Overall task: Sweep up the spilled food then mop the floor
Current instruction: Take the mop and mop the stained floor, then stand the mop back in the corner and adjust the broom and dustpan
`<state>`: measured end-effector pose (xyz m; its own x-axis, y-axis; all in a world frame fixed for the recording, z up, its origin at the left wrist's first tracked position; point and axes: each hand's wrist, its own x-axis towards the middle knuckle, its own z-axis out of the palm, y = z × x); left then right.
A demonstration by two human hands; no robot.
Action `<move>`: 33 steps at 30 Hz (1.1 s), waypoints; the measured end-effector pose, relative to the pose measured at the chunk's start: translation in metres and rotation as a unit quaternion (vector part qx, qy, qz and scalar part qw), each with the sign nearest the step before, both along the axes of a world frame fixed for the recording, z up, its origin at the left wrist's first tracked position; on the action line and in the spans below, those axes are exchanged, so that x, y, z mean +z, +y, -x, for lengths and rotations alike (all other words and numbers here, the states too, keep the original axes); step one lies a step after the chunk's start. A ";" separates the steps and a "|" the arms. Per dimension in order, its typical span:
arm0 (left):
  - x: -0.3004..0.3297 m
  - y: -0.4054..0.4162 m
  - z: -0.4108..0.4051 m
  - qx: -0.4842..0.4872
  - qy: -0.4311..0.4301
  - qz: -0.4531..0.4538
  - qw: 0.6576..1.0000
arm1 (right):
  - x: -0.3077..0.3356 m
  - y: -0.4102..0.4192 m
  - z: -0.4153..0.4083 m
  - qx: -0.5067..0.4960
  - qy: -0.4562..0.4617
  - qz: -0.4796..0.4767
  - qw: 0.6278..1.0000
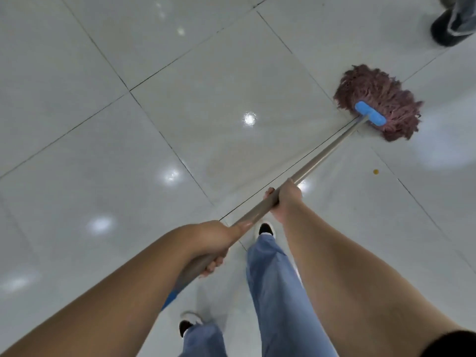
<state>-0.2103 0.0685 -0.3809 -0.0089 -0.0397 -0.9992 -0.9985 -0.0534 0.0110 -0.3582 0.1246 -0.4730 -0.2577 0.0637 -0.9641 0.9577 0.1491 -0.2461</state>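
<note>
Glossy tiled floor (180, 73) under mop (378, 101); left hand (213, 243) and right hand (286, 199) fingers wrap its handle (322, 155).

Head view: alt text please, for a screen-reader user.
Both hands grip a metal mop handle, left hand nearer the body, right hand further along, pressing a reddish string mop head on glossy white tiles. A small yellow crumb lies nearby.

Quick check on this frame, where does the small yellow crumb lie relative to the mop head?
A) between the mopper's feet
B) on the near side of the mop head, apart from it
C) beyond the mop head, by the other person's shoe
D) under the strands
B: the yellow crumb sits on bare tile on the near side of the mop head, clear of its strands, to the right of the handle.
</note>
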 end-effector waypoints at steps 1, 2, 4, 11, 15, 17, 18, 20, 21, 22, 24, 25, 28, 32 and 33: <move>0.005 0.001 -0.037 -0.005 -0.004 -0.001 1.000 | 0.005 -0.001 -0.039 0.005 0.004 -0.015 1.000; 0.010 0.002 -0.077 -0.012 -0.010 0.004 1.000 | 0.010 0.000 -0.080 0.011 0.007 -0.030 0.999; 0.026 0.003 -0.163 -0.016 -0.028 0.022 0.999 | 0.023 0.001 -0.168 0.027 -0.003 -0.034 0.999; 0.125 0.014 -0.435 0.007 -0.106 0.035 0.994 | 0.090 0.019 -0.445 -0.016 -0.181 0.044 0.982; 0.169 0.023 -0.518 0.008 -0.147 0.059 0.987 | 0.121 0.029 -0.530 -0.006 -0.258 0.083 0.963; 0.172 0.024 -0.530 -0.016 -0.159 0.076 0.984 | 0.124 0.029 -0.543 -0.005 -0.264 0.091 0.960; 0.170 0.023 -0.530 -0.029 -0.159 0.083 0.983 | 0.122 0.029 -0.544 -0.008 -0.261 0.090 0.961; 0.165 0.023 -0.523 -0.058 -0.154 0.094 0.982 | 0.116 0.028 -0.538 -0.014 -0.258 0.093 0.962; 0.161 0.024 -0.517 -0.072 -0.153 0.095 0.981 | 0.112 0.029 -0.532 -0.015 -0.260 0.098 0.960; 0.157 0.027 -0.509 -0.084 -0.154 0.093 0.980 | 0.107 0.032 -0.524 -0.016 -0.263 0.105 0.959; 0.146 0.035 -0.484 -0.094 -0.151 0.079 0.981 | 0.095 0.041 -0.499 -0.018 -0.255 0.113 0.960; 0.139 0.038 -0.466 -0.098 -0.144 0.074 0.982 | 0.089 0.045 -0.481 -0.021 -0.246 0.114 0.962; 0.113 0.038 -0.388 -0.115 -0.105 0.080 0.985 | 0.070 0.051 -0.398 -0.026 -0.201 0.122 0.972; 0.076 0.029 -0.250 -0.118 -0.065 0.085 0.987 | 0.039 0.057 -0.252 -0.045 -0.158 0.148 0.975; 0.065 0.031 -0.213 -0.113 -0.059 0.082 0.988 | 0.031 0.061 -0.214 -0.049 -0.151 0.149 0.976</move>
